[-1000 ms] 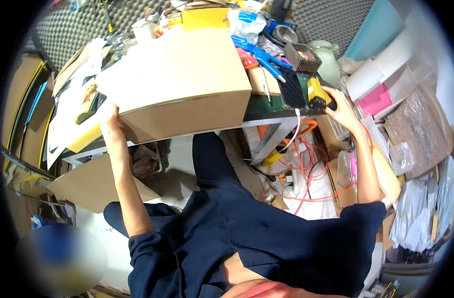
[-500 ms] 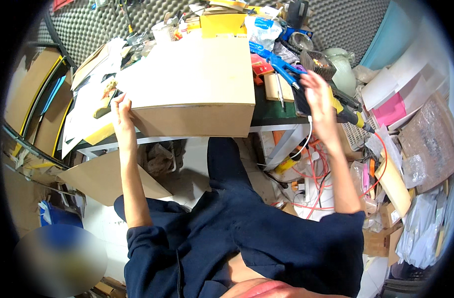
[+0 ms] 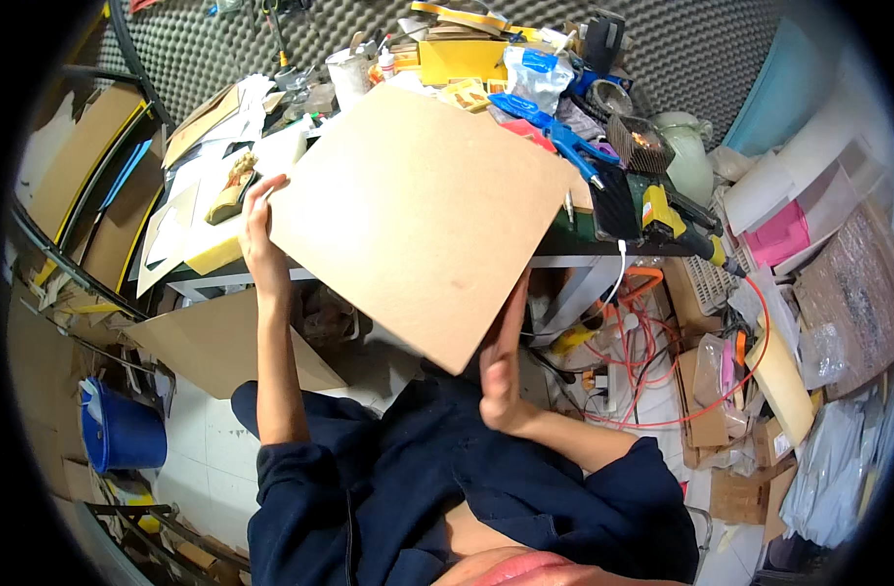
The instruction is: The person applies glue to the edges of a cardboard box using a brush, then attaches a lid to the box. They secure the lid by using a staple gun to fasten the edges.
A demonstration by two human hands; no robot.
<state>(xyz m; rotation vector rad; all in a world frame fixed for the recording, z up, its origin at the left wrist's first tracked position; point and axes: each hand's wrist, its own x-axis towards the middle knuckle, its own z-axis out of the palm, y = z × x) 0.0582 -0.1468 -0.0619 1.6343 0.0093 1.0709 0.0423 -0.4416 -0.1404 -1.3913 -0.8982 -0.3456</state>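
Note:
A large box of tan board is turned cornerwise at the front of the workbench, one square face toward me and a corner pointing at my lap. At its left corner, my left hand grips the edge, with fingertips showing over the rim. My right hand presses along the lower right side, fingers pointing up the edge and partly hidden by the box. Just beyond the box's right corner lie a blue glue gun and a dark phone-like slab with a white cable.
Left on the bench are papers, a small figurine and a yellow block. A yellow-and-black power tool lies at the right edge. Below are red cables, a blue bucket and a leaning board.
The box has turned from square-on to cornerwise and tilted, its near corner coming toward me. My right hand has moved from the air at the right down onto the box's side.

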